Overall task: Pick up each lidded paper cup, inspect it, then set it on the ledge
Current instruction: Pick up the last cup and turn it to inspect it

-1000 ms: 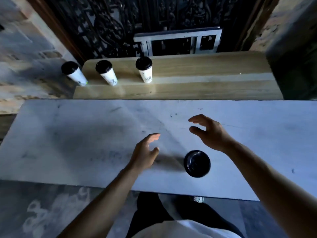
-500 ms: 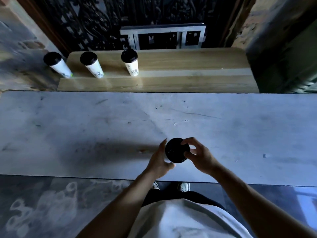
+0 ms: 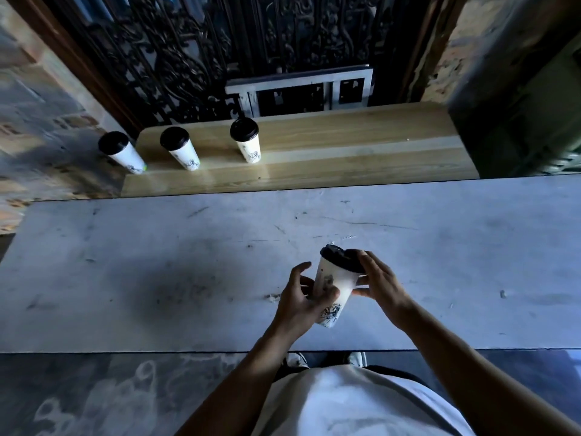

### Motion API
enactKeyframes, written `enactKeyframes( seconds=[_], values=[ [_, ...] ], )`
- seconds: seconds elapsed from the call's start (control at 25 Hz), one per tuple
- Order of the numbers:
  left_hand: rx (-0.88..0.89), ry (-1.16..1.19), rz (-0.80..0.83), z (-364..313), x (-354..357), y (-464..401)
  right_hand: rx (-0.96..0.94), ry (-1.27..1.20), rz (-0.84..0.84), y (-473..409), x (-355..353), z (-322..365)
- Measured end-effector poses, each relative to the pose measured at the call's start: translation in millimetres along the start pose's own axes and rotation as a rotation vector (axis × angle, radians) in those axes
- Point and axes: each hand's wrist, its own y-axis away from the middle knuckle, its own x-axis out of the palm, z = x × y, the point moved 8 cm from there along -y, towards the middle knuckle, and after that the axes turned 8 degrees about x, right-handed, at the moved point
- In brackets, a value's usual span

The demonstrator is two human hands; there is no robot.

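1. Head view: the cup [image 3: 337, 287], white with a black lid [image 3: 342, 259], is held tilted above the table [image 3: 157, 262].
2. The left hand [image 3: 298, 302] curls around its lower body, thumb across the front.
3. The right hand [image 3: 379, 286] grips the lid rim and upper side.
4. Three cups [image 3: 180, 148] stand upright on the wooden ledge [image 3: 345, 152], well apart from the held one.

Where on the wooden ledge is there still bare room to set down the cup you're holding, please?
The wooden ledge is bare from the rightmost standing cup across to the dark wall on the right. The left end is crowded: the middle cup and the leftmost cup stand there. Both hands hold the held cup over the grey counter.
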Motion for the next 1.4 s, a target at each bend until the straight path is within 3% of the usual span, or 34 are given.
enactKeyframes(
  seconds=[0.2, 0.28, 0.48, 0.72, 0.84, 1.12, 1.28, 1.4],
  values=[
    [0.148, 0.111, 0.061, -46.3, -7.4, 6.7, 0.016, -0.050, 0.109, 6.0, 20.9, 26.1],
    [0.129, 0.185, 0.078, -53.9, -7.5, 4.0, 0.029, -0.063, 0.131, 7.0, 26.1, 26.6],
    [0.054, 0.228, -0.050, -56.0, -15.8, 0.5, -0.011, -0.145, 0.253, 15.9, 37.4, 24.1],
    [-0.011, 0.437, -0.132, -48.0, -7.2, -2.2, 0.008, -0.166, 0.209, 15.7, 39.4, 14.5],
    [-0.018, 0.280, -0.129, -52.0, -7.7, 5.6, 0.030, -0.181, 0.205, 14.7, 35.4, 10.6],
    [0.047, -0.115, 0.141, -61.0, 2.7, 21.7, -0.005, -0.088, 0.155, 7.7, 17.7, 24.8],
    [0.080, -0.241, 0.180, -74.5, 5.6, 24.4, -0.067, 0.102, 0.181, 4.1, 19.1, 44.5],
    [0.004, -0.265, 0.193, -74.0, 7.5, 24.3, -0.082, 0.138, 0.268, 7.6, 25.6, 50.7]
  ],
)
